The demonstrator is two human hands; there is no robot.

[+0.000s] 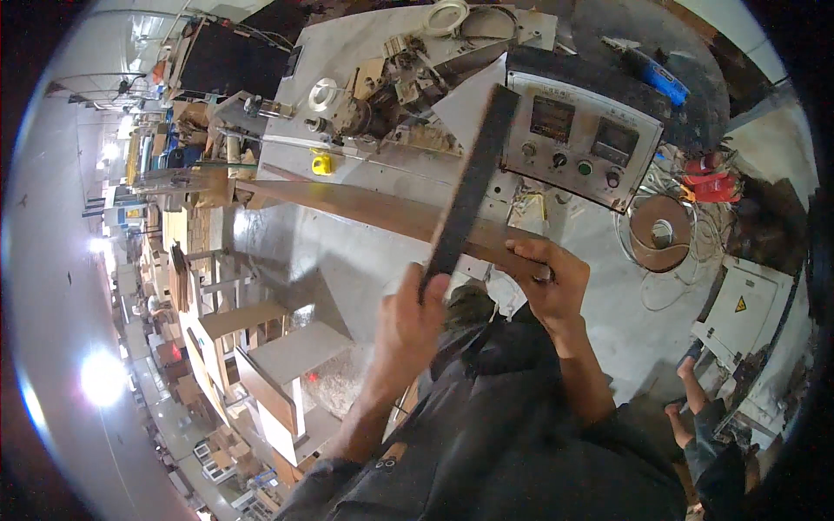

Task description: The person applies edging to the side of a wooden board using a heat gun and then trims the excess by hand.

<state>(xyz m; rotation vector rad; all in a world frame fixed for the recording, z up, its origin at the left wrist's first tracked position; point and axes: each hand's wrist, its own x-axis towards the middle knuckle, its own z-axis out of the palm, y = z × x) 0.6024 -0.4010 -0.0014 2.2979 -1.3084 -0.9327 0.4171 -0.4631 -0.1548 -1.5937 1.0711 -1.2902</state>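
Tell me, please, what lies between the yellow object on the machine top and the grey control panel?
In the head view, the dark strip held in the left hand crosses that stretch, over the grey machine top, between the yellow object and the control panel.

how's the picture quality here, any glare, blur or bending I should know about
Head view: strong fisheye bending, so the long brown board curves and the corners go black; a bright lamp glare blows out the lower left; the left hand and the dark strip it holds look slightly soft, as does the right hand; the control panel is evenly lit.
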